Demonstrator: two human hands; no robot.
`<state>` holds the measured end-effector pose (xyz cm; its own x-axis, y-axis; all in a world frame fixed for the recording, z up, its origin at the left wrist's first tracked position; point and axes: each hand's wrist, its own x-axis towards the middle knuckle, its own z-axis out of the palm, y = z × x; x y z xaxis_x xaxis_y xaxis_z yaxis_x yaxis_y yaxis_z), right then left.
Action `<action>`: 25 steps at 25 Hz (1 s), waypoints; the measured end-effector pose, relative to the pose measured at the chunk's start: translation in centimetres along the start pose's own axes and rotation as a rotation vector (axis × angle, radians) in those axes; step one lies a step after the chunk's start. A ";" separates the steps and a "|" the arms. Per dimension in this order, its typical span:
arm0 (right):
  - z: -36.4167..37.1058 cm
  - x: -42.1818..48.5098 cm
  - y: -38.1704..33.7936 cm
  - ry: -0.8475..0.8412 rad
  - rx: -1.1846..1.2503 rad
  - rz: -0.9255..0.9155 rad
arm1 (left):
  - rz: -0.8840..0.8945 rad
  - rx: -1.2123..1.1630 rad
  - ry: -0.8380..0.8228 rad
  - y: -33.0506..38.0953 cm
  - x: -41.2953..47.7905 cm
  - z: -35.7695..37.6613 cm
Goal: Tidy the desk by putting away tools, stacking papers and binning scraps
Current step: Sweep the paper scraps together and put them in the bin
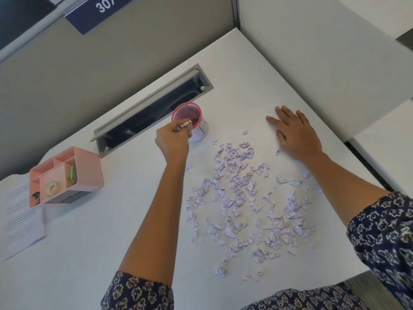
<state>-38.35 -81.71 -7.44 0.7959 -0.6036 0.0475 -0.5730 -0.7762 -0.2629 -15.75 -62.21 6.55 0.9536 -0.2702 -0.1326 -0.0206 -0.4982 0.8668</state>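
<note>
A wide litter of torn paper scraps (241,198) covers the white desk (134,231) between my arms. My left hand (173,139) is closed on a small bunch of scraps (186,124), held at the near rim of a pink mesh cup (187,114). A white paper label wraps the cup's lower wall. My right hand (295,133) lies flat on the desk beyond the scraps, palm down, fingers spread, holding nothing.
A pink desk organiser (67,175) with a tape roll (51,189) and a green item stands at the left. Printed sheets (21,222) lie beside it at the desk's left edge. An open grey cable tray (154,108) runs behind the cup. Partition walls close the back and right.
</note>
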 end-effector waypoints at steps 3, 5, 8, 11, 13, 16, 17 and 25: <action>0.0 0.0 0.0 0.006 0.003 0.001 | -0.026 0.189 -0.047 1.0 2.7 0.4; 0.0 0.1 0.0 0.006 0.002 0.001 | 0.002 0.357 -0.088 1.4 4.1 1.1; 0.0 0.0 0.0 0.010 0.005 -0.001 | 0.030 0.592 -0.150 2.0 5.6 2.2; 0.1 0.0 0.0 0.015 0.005 -0.003 | 0.075 0.774 -0.215 2.4 5.8 3.1; 0.1 0.0 -0.1 0.017 0.001 -0.002 | 0.064 0.811 -0.234 2.6 5.9 3.2; 0.1 0.0 0.0 0.015 0.000 -0.003 | 0.068 0.840 -0.266 3.1 6.2 3.0; 0.1 0.1 0.0 0.016 0.000 -0.004 | 0.075 0.842 -0.279 3.3 6.2 2.8; 0.2 0.0 0.1 0.009 0.003 -0.002 | 0.313 0.313 -0.124 2.8 0.0 1.2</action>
<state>-38.32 -81.75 -7.68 0.7954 -0.6035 0.0565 -0.5706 -0.7769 -0.2660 -16.19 -64.55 8.43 0.8445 -0.5341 0.0392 -0.4096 -0.5971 0.6897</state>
